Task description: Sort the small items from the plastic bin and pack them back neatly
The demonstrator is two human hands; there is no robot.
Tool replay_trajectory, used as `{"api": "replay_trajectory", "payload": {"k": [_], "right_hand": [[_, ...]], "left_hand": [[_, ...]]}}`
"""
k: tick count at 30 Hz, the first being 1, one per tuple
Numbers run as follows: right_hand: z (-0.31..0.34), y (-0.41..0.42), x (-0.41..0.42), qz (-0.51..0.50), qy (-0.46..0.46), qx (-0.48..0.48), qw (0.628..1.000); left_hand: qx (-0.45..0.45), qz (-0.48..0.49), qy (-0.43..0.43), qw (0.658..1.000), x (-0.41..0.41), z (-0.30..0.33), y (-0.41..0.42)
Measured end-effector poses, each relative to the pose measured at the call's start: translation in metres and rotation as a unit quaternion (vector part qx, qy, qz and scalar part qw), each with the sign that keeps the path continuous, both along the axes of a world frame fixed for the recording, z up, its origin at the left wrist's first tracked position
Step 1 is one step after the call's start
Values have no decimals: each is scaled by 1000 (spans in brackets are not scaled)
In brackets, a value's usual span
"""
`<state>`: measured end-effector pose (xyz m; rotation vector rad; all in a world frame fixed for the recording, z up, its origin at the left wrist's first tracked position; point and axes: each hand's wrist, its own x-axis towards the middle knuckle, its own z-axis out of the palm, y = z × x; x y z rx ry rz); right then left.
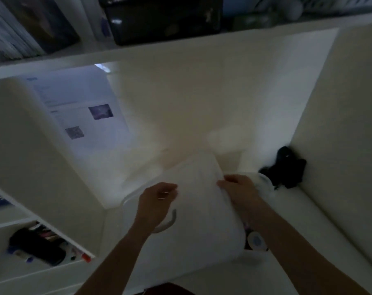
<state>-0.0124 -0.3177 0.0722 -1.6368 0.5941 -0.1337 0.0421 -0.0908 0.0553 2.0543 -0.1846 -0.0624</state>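
Observation:
A translucent white plastic bin [180,252] sits in a white shelf cubby, low in the middle of the view. Its white lid [198,184] lies tilted over it, with a grey handle [170,222] showing on the bin's front. My left hand [157,201] grips the lid near its left side, fingers curled down. My right hand [238,188] holds the lid's right edge. Beside that edge, a round white item with a blue centre [256,240] shows inside the bin. The other contents are hidden under the lid.
A black bundle [285,169] lies in the cubby's back right corner. A printed sheet [80,107] leans against the left wall. The lower left compartment holds a black pouch [38,245] and pens. Books and a dark box [163,20] stand on the shelf above.

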Motion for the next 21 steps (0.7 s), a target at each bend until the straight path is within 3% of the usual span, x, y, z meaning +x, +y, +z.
{"api": "replay_trajectory", "payload": {"k": [3,6,11,15,21], "right_hand": [[-13,-47,-13,-56,-4,-22,998],[-29,-79,-30,-100,-5,-47,994],[-81,-108,-43,-142,55,-156,976],[-101,-119,-45,-190,108,-221,951],[-122,-124,-41,-158,145,-246,945]], "left_hand": [[168,106,-93,976,22,-33,27],[279,148,-40,948,36,-60,42],[263,53,76,960,55,-97,40],[245,3,33,969,64,-107,25],[237,16,-15,971,66,-116,19]]}}
